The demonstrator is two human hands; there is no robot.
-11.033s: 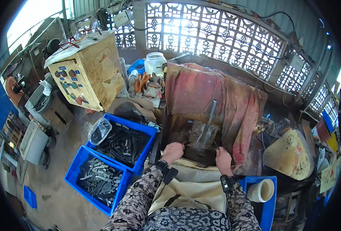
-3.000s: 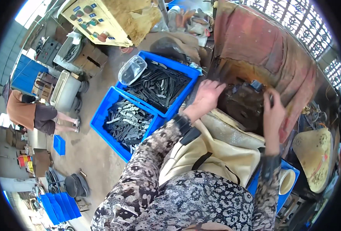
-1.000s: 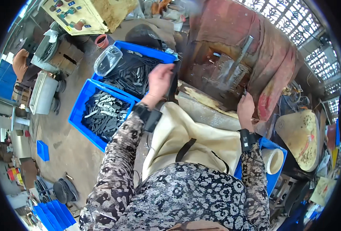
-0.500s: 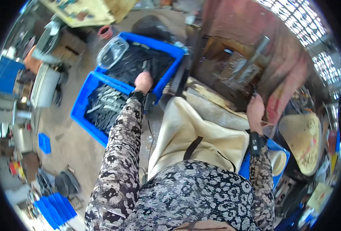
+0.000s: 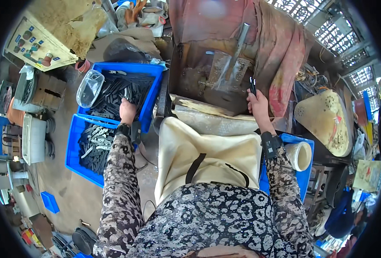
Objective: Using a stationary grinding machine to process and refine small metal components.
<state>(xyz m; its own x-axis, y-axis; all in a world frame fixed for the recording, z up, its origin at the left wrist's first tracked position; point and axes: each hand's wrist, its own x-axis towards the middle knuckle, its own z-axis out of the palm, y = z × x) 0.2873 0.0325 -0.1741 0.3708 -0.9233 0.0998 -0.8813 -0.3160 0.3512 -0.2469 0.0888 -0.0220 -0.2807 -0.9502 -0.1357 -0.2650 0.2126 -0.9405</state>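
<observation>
My left hand [image 5: 128,111] reaches into the far blue bin [image 5: 155,92], fingers curled down among many slim dark flat pieces [image 5: 113,96]. What its fingertips grip, if anything, is hidden. Off to the right, my right hand [image 5: 258,105] is closed round a slim black piece [image 5: 252,87] whose upper end shows two narrow pale tips. That hand is in front of a grimy metal-walled recess [image 5: 190,86], where a grey metal bar [image 5: 237,49] slants upward. A cream apron [image 5: 212,146] covers my lap below.
A nearer blue bin [image 5: 72,142] holds more flat pieces, some silvery. A clear plastic tub [image 5: 90,89] rests on the far bin's left rim. Reddish cloth [image 5: 280,56] drapes beside the recess. At right are a cream roll [image 5: 300,155] in a blue container and a worn pale board [image 5: 326,122].
The view has shifted, so the scene sits differently in it. My right hand has lifted, bringing the slim black piece into clearer sight; my left hand stays at the far bin.
</observation>
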